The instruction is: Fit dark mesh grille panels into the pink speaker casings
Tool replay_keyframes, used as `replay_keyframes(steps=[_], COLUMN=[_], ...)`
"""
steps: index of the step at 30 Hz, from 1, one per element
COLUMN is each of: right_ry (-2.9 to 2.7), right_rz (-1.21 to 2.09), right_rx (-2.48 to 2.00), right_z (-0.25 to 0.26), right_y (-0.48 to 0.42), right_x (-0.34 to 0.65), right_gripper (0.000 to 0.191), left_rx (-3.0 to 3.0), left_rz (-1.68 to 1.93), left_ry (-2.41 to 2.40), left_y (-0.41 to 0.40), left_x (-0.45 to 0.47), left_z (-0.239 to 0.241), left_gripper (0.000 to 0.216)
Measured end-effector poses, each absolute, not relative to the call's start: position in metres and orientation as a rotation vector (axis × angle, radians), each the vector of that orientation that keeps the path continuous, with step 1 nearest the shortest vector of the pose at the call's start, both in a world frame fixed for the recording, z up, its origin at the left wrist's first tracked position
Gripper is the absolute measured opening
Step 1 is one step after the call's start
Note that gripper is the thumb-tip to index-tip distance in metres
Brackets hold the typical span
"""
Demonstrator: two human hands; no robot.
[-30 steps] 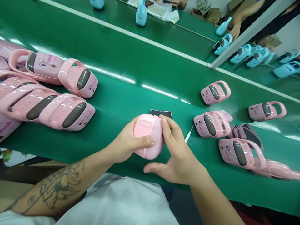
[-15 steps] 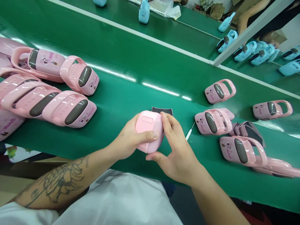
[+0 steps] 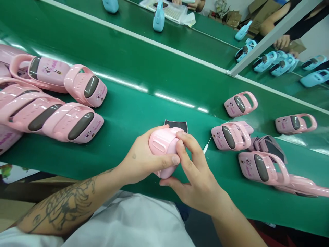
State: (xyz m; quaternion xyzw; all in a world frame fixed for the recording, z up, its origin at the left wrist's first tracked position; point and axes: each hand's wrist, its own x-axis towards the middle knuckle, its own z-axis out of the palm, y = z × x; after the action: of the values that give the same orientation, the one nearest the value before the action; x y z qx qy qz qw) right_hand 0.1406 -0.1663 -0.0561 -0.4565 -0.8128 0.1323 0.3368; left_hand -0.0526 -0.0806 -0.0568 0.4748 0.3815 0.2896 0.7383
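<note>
A rounded pink casing (image 3: 159,144) is held between the two hands, above the near part of the green table (image 3: 128,113). Its left side is cupped in the left hand (image 3: 142,157), whose thumb is laid across the front; its right edge is gripped by the fingertips of the right hand (image 3: 196,175), with the thumb placed at the lower end. Just beyond the casing, a dark curved panel (image 3: 177,124) is partly hidden. Near the right hand, a white-handled tool (image 3: 206,148) is seen beside a pink handled unit (image 3: 230,136). Farther left, more pink units (image 3: 79,123) are clustered.
</note>
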Motion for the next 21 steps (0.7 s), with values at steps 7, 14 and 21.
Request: replay_keyframes(steps=[7, 14, 21], right_ry=[-2.189, -2.2, -1.372], right_rz=[0.284, 0.225, 0.471], right_rx=[-1.185, -1.195, -1.384], right_z=[-0.054, -0.058, -0.089], right_y=[-0.17, -0.167, -0.164], right_x=[0.137, 0.139, 0.113], right_gripper=[0.099, 0.101, 0.071], left_rx=[1.071, 1.106, 0.949], left_rz=[0.71, 0.739, 1.07], left_ry=[0.891, 0.844, 0.615], left_y=[-0.093, -0.087, -0.074], left_x=[-0.054, -0.057, -0.054], left_z=[-0.061, -0.065, -0.079], left_gripper=[0.101, 0.098, 0.104])
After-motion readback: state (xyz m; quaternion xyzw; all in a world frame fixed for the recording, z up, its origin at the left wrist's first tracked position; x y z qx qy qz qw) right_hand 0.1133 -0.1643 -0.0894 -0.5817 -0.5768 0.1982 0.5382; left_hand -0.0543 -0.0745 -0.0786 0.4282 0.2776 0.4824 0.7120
